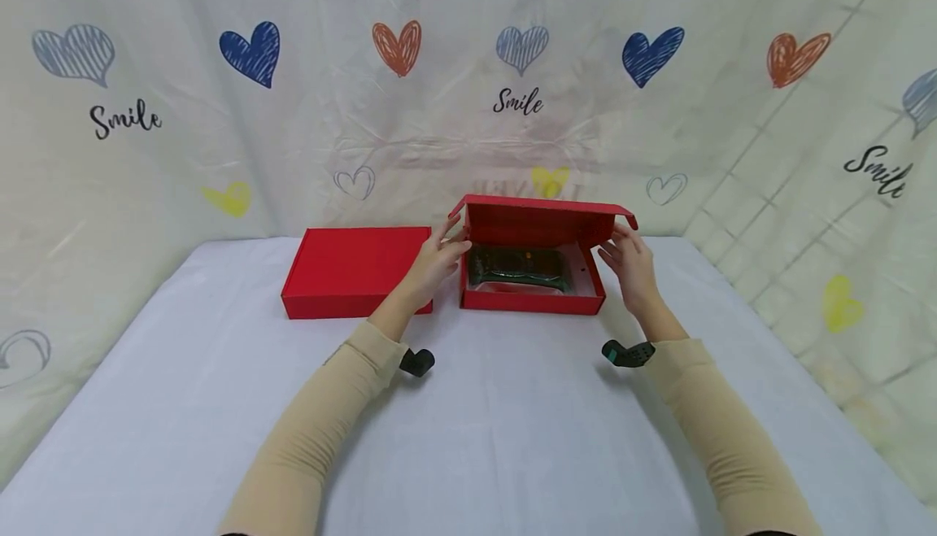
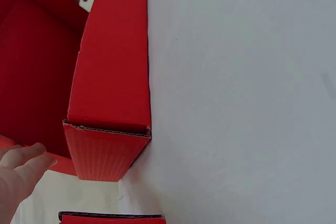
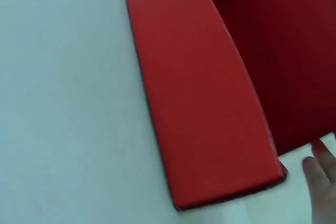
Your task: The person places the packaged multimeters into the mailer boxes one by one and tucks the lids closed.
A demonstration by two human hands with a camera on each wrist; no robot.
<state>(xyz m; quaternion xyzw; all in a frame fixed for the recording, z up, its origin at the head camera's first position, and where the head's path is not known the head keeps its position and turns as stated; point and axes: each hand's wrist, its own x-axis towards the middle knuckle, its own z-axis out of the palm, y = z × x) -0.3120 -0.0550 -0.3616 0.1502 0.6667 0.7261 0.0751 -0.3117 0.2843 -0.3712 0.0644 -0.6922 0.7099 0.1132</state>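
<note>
A red cardboard box (image 1: 530,302) stands near the far edge of the table with its lid (image 1: 521,229) partly raised. Inside lies a dark item in clear, shiny wrapping (image 1: 518,263); its kind cannot be made out. My left hand (image 1: 437,258) touches the lid's left side, and its extended fingers (image 2: 29,157) lie along the side flap in the left wrist view. At the lid's right side is my right hand (image 1: 631,261), with loosely bent fingers (image 3: 317,174) against or close to the flap's edge. Both thumbs are hard to make out.
A second red box (image 1: 359,263), closed, lies just left of the opened one, partly behind my left forearm. A white cloth (image 1: 483,430) covers the table. Behind it hangs a pale curtain (image 1: 454,121) printed with hearts and "Smile". Dark wrist devices (image 1: 628,354) sit below both hands.
</note>
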